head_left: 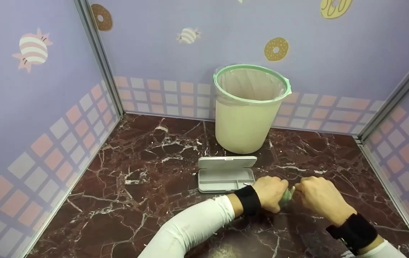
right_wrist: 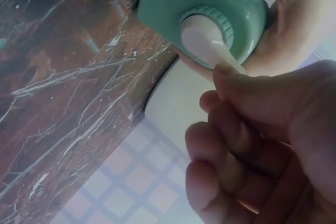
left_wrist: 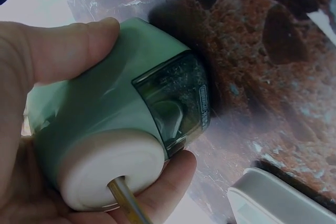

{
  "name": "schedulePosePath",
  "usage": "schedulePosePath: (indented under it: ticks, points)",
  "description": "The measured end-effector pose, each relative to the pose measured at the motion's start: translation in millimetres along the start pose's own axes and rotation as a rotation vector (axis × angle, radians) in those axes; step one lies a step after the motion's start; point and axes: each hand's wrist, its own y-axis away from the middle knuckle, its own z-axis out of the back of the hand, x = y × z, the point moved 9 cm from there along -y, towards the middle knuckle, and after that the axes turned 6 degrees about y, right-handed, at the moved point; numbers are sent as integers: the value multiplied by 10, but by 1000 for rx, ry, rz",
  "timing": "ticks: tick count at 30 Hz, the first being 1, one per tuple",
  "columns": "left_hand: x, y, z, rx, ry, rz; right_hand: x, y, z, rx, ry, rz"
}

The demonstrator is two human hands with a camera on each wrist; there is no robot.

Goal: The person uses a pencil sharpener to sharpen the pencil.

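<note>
Sharpener (left_wrist: 94,103) gripped, lower right of centre

Head view: green body lies between the hands. Left hand (head_left: 269,193): thumb and fingers wrapped round it. Left wrist view: pencil (left_wrist: 127,202) in its round pale face, bottom centre. Right hand (head_left: 320,195): thumb and finger pinch the white crank (right_wrist: 203,36), other fingers curled. Open grey case (head_left: 226,163) near centre, left of sharpener.

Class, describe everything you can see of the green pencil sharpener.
The sharpener has a rounded green body, plastic by its look, with a dark see-through window and a pale round front. A pencil sits in the front's hole. At the other end, a pale crank rises from a ribbed green ring. The left hand grips the body; the right hand pinches the crank. In the head view it is right of the open case; whether it touches the table is unclear.
</note>
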Motion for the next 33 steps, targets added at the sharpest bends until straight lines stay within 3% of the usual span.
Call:
schedulePosePath:
  ticks: [9, 18, 33]
  points:
    - [3, 29, 14, -8, 2, 1, -33, -29, -116, -57, 21, 15]
    - [8, 9, 5, -2, 3, -10, -128, -53, -389, -5, -49, -17]
    - [11, 5, -4, 3, 1, -8, -137, -55, -501, 14, -130, 29]
